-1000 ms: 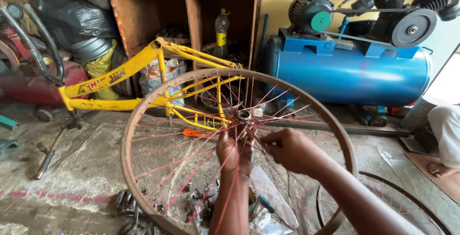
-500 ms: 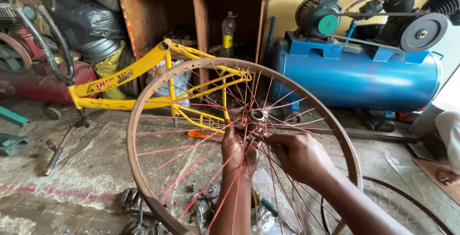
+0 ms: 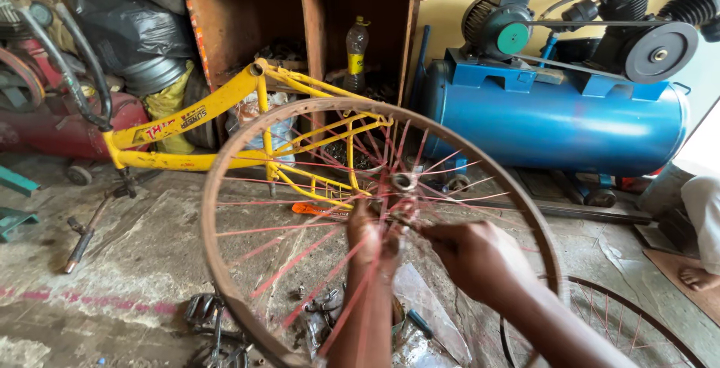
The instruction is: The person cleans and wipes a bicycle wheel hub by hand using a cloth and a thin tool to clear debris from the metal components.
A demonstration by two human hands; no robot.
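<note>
A rusty bicycle wheel rim (image 3: 225,158) with red spokes stands upright in front of me. Its metal hub (image 3: 403,183) sits in the middle. My left hand (image 3: 369,234) reaches up through the spokes and grips the hub from below. My right hand (image 3: 472,257) is on the near side, fingers pinched on a spoke close to the hub. Red spokes cross in front of my left forearm.
A yellow bicycle frame (image 3: 187,113) lies behind the wheel. A blue air compressor (image 3: 555,120) stands at the right, a wooden shelf (image 3: 307,8) behind. Loose metal parts (image 3: 210,315) lie on the concrete floor. A second wheel (image 3: 637,323) lies lower right. Another person's foot (image 3: 697,276) shows at the right edge.
The view has shifted slightly, so the wheel sits a little further right. Both hands stay at the hub, working on the spokes.
</note>
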